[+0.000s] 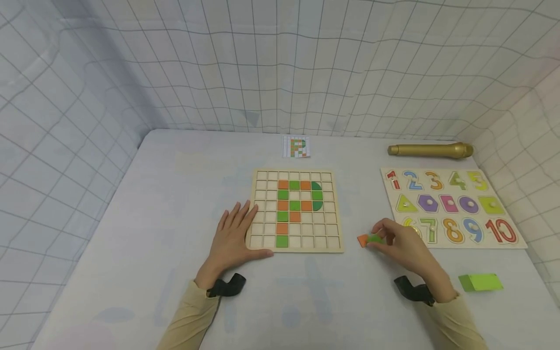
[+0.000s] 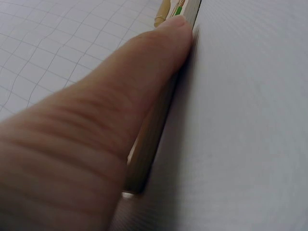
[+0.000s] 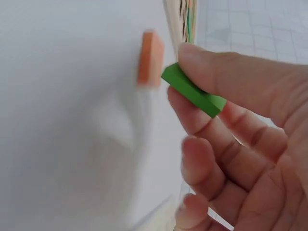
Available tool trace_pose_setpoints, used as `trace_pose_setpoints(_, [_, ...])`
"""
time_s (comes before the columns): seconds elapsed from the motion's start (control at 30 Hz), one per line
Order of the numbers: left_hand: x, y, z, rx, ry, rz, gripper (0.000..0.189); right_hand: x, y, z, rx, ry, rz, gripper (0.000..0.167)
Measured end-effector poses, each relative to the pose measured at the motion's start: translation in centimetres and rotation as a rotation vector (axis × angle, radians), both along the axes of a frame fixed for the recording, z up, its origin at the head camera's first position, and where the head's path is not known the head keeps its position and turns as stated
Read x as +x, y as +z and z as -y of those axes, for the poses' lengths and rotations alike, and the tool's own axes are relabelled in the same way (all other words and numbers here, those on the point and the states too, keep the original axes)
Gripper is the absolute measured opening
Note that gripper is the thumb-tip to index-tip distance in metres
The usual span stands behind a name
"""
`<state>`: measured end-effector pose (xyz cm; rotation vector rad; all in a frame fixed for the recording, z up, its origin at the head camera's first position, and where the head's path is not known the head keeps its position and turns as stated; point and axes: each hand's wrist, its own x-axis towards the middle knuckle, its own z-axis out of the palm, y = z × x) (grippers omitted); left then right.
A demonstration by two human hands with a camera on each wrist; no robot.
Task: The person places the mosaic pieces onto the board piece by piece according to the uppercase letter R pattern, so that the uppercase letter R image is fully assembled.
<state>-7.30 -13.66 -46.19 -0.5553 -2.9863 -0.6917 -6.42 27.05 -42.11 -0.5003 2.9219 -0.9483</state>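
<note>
My right hand (image 1: 407, 248) pinches a small green square tile (image 3: 192, 94) between thumb and fingertips, just above the table. Close by, an orange tile (image 1: 362, 240) lies on the tabletop. To their left is a square wooden grid board (image 1: 308, 228). Orange and green tiles, including rounded dark green ones (image 1: 317, 206), form a P-like figure with a short diagonal in its cells. My left hand (image 1: 229, 248) rests at the board's lower-left corner, fingers spread along the left side and thumb against the front edge. In the left wrist view the thumb (image 2: 144, 57) covers most of the board.
Behind the board lies a small pattern card (image 1: 297, 147) with a similar coloured figure. At right are a number-and-shape peg puzzle (image 1: 442, 192), a gold microphone (image 1: 428, 150) and a light green block (image 1: 481, 282). Grid-patterned cloth walls (image 1: 280, 73) enclose the table.
</note>
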Motion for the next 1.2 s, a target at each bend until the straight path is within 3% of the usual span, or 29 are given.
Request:
trace_pose_setpoints(0.27, [-0.1,-0.1,0.0,-0.021,0.005,0.009,0.116,-2.5,1.0,4.3,-0.069,0.053,0.060,0.026])
trace_pose_setpoints(0.63, [-0.1,-0.5,0.0,-0.008,0.003,-0.013,0.116,-5.2,1.1,10.9,-0.054,0.202,0.024,0.016])
trace_pose_setpoints(0.87, [-0.1,-0.5,0.0,-0.020,0.009,-0.011,0.115,-5.6,-0.1,12.6,-0.032,0.255,0.071,0.013])
trace_pose_setpoints(1.2, [0.0,-0.4,0.0,-0.017,0.004,-0.021,0.115,-4.9,-0.5,12.7,0.024,0.216,0.037,0.016])
